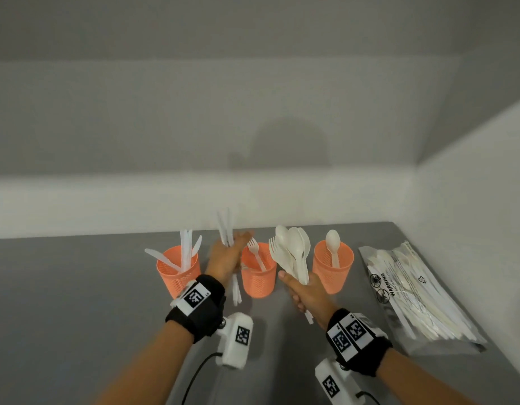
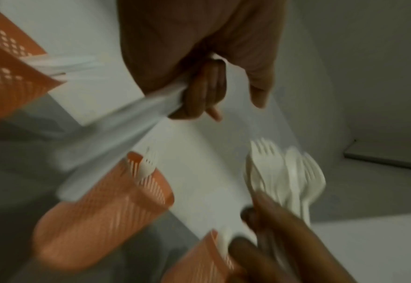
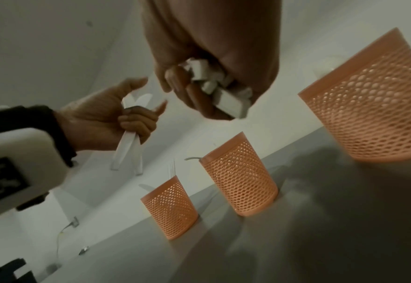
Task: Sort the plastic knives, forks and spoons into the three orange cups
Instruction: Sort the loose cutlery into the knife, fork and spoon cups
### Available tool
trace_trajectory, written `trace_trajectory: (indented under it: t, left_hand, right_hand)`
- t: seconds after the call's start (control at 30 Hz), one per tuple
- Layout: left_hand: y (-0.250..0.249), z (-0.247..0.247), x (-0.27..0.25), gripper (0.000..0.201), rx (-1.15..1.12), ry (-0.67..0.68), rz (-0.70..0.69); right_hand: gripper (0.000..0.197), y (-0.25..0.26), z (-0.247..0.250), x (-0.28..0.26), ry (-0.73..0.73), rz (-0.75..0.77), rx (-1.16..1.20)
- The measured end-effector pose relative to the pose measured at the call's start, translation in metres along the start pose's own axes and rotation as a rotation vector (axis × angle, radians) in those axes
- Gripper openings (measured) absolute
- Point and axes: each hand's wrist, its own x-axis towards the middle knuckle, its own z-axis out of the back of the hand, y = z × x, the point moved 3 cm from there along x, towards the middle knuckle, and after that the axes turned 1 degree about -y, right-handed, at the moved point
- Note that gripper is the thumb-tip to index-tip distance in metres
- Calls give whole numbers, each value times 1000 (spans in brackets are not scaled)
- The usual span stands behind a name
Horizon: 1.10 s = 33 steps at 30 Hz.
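Observation:
Three orange mesh cups stand in a row on the grey table. The left cup [image 1: 178, 270] holds several white knives, the middle cup [image 1: 258, 273] a fork, the right cup [image 1: 333, 266] a spoon. My left hand [image 1: 226, 258] is raised between the left and middle cups and grips a few white knives [image 1: 228, 229], blurred, their handles hanging below the fist [image 3: 129, 153]. My right hand [image 1: 304, 293] hovers in front of the middle and right cups, gripping a bunch of spoons and forks [image 1: 291, 252] by the handles, heads up.
A clear plastic bag [image 1: 413, 293] with more white cutlery lies at the table's right, near the side wall. A white wall runs close behind the cups. Open grey tabletop lies to the left and in front.

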Motion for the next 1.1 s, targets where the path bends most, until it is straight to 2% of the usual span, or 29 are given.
trace_trajectory:
  t: [0.07, 0.1, 0.2, 0.23, 0.3, 0.33, 0.4, 0.47, 0.53, 0.6, 0.63, 0.7, 0.77, 0.83, 0.9, 1.0, 1.1]
  left_hand:
    - [8, -15, -17, 21, 18, 191, 18]
    - [11, -21, -25, 20, -3, 243, 16]
    - [15, -32, -35, 22, -67, 218, 1]
    - [16, -33, -35, 25, -80, 204, -4]
    - [19, -33, -34, 30, -94, 206, -14]
    - [20, -33, -34, 31, -105, 231, -14]
    - [23, -31, -33, 30, -200, 292, 3]
    - [24, -30, -31, 31, -394, 341, 32]
    - [25, -31, -30, 46, -485, 373, 45]
    - [25, -32, -32, 59, -418, 376, 29]
    - [23, -33, -33, 58, -339, 345, 10]
    - [16, -33, -36, 37, -188, 232, -38]
    - [14, -32, -31, 16, -146, 123, -41]
    - [17, -30, -23, 17, -152, 60, 1]
    - [17, -28, -20, 15, -136, 39, 14]
    - [15, -29, -21, 9, -63, 87, -1]
    - [10, -28, -22, 16, -32, 182, -15]
  right_hand:
    - [20, 2, -4, 2, -16, 43, -7]
    - [16, 2, -7, 4, -16, 71, -43]
    - [5, 1, -11, 7, -61, 181, -299]
    - [10, 0, -11, 7, -81, 219, -398]
    - [33, 0, -10, 4, -98, 304, -574]
    - [36, 0, -8, 4, -122, 339, -651]
    - [31, 2, -6, 5, -186, 377, -795]
    - [26, 5, -7, 6, -214, 391, -886]
    - [25, 8, -9, 6, -226, 379, -933]
    - [27, 11, -11, 7, -222, 345, -1000]
    - [29, 13, -13, 8, -210, 324, -1037]
    - [30, 17, -16, 7, -181, 297, -1082]
    - [34, 20, -21, 6, -151, 300, -1088]
    - [37, 21, -25, 6, -122, 331, -1039]
    - [33, 19, -26, 10, -90, 313, -850]
    - [24, 19, -27, 15, -19, 175, -523]
    - [13, 20, -34, 14, 41, 78, -291]
